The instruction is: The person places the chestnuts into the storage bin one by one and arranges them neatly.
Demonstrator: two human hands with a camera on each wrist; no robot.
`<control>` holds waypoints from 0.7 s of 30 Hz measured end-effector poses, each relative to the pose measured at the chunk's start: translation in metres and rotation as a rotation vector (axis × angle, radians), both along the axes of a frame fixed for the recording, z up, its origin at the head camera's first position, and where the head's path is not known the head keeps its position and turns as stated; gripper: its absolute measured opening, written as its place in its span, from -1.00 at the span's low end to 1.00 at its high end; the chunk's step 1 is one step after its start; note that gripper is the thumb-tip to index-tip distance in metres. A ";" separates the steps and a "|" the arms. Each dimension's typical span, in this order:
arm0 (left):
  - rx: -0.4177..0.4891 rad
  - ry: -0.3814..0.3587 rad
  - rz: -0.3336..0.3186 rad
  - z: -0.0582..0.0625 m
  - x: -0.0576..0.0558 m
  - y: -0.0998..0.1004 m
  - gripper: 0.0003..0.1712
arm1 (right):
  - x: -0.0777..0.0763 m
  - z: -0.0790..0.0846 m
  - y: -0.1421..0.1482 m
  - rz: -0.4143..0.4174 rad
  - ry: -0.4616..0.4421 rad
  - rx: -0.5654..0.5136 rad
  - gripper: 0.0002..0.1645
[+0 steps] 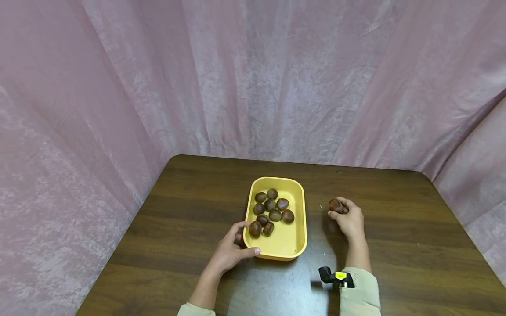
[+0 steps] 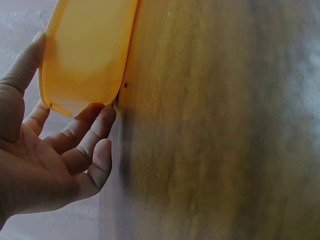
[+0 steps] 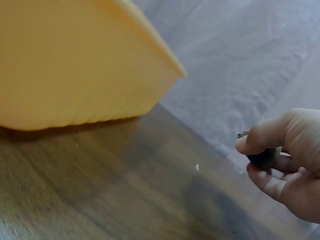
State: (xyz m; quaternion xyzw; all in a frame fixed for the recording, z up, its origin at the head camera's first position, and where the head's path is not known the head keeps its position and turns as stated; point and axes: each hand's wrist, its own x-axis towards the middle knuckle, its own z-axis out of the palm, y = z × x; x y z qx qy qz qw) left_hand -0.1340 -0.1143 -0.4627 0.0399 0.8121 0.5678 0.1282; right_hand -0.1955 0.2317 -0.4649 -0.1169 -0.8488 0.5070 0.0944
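Note:
A yellow plastic box (image 1: 294, 239) stands on the table with several brown chestnuts (image 1: 275, 215) inside, mostly in its left and far parts. My left hand (image 1: 229, 251) grips the box's near left corner, thumb on the near rim and fingers along the left side. In the left wrist view, the fingertips (image 2: 106, 114) lie against the wall of the box. Right of the box, my right hand (image 1: 351, 220) pinches a chestnut (image 1: 335, 205) between thumb and fingers. A second brown round shape (image 1: 345, 210) shows within that hand, partly hidden by the fingers. The right wrist view shows the held chestnut dark.
The dark wooden table (image 1: 403, 245) reaches back to a pink curtain (image 1: 253, 87). Small pale specks (image 3: 197, 167) lie on the tabletop right of the box. A black wrist mount (image 1: 336, 276) sits on the right sleeve.

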 end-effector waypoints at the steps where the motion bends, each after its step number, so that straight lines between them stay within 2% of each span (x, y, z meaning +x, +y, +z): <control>1: 0.000 0.000 0.000 0.000 0.000 0.000 -0.13 | 0.001 0.002 0.000 0.012 -0.003 -0.013 -0.34; 10: 0.023 0.019 -0.011 0.000 0.000 -0.001 -0.13 | 0.007 0.015 -0.004 0.124 0.010 -0.086 -0.31; 14: 0.019 0.012 -0.014 -0.001 -0.001 -0.001 -0.13 | 0.008 0.025 -0.005 0.184 0.019 -0.010 -0.33; 17: 0.016 0.007 -0.012 -0.002 -0.001 0.000 -0.13 | 0.008 0.030 -0.006 0.259 0.041 0.056 -0.36; 21: 0.012 0.006 -0.010 -0.002 -0.002 0.000 -0.13 | 0.005 0.034 -0.009 0.364 0.067 0.049 -0.38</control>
